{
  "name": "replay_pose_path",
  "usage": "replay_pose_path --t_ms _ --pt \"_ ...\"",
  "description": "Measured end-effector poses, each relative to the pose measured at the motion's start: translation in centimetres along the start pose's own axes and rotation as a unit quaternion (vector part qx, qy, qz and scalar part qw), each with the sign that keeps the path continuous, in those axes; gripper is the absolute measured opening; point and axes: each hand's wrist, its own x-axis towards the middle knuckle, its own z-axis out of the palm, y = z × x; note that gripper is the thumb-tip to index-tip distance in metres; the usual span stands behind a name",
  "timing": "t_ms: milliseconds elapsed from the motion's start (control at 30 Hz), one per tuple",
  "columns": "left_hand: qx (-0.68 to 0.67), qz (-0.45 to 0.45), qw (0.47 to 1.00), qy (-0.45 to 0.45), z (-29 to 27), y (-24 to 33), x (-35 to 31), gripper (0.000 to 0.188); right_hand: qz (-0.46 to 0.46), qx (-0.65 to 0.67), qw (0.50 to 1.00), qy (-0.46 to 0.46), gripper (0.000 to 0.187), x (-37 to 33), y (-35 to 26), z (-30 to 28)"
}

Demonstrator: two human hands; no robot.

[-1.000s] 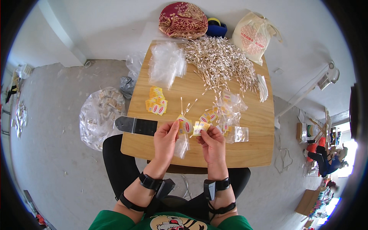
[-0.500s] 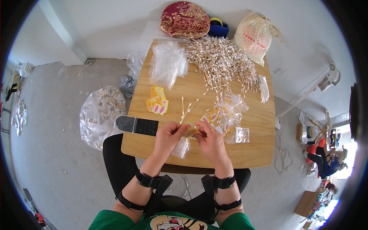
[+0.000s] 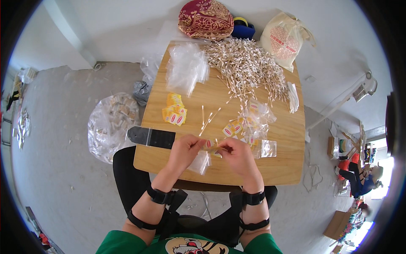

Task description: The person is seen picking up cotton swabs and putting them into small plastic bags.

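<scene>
At the table's near edge my left hand (image 3: 185, 152) and my right hand (image 3: 237, 155) pinch a small yellow-and-white printed slip (image 3: 208, 145) between them. Fingers hide part of it, and I cannot tell whether it is a card or a sticker. Below the hands lies a clear plastic bag (image 3: 200, 163). Just beyond them rest a few loose cotton swabs (image 3: 207, 120). More yellow slips (image 3: 232, 127) are right of these, beside a jumble of small clear bags (image 3: 257, 114). A stack of similar slips (image 3: 174, 111) sits at the left.
A big heap of cotton swabs (image 3: 249, 63) covers the table's (image 3: 287, 167) far right, beside a cloth drawstring bag (image 3: 284, 40). Clear bags (image 3: 186, 67) are piled far left. A black flat strip (image 3: 158, 138) overhangs the left edge, near a filled plastic sack (image 3: 113, 127) on the floor.
My right hand has turned and shifted slightly right. The slip between my hands now appears narrower and more edge-on. My left hand has barely moved.
</scene>
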Motion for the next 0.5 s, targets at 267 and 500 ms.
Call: replay_pose_path --t_ms 267,500 --pt "0.009 0.042 0.989 -0.138 -0.8 0.2 -0.3 0.015 -0.125 -0.218 0.965 -0.076 0.016 1.3 0.9 1.5" --pt "0.131 0.135 0.98 0.064 -3.0 -2.9 1.5 0.01 -0.182 -0.234 0.955 -0.032 0.013 4.4 0.2 6.9"
